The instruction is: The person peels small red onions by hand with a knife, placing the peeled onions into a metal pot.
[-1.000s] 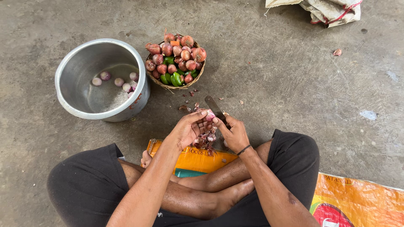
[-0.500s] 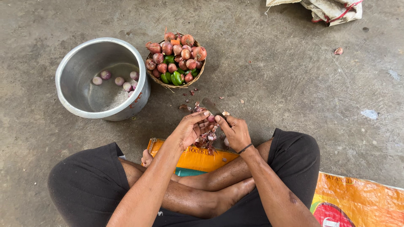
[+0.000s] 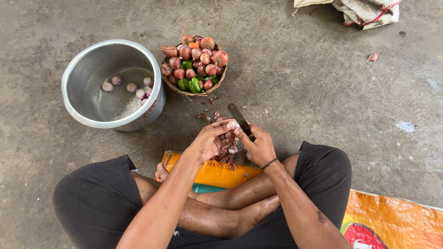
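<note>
Left hand (image 3: 210, 140) pinches an onion (image 3: 234, 124) at its fingertips; right hand (image 3: 260, 145) grips a knife (image 3: 240, 117), blade beside the onion for peeling. Skins (image 3: 228, 154) lie below the fingers.

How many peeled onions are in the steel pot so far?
5 show in the steel pot: two at the far left of its bottom, three toward the right wall; the near rim may hide more.

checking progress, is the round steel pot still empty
No, several small peeled onions lie on the bottom of the round steel pot, beside the woven basket.
</note>
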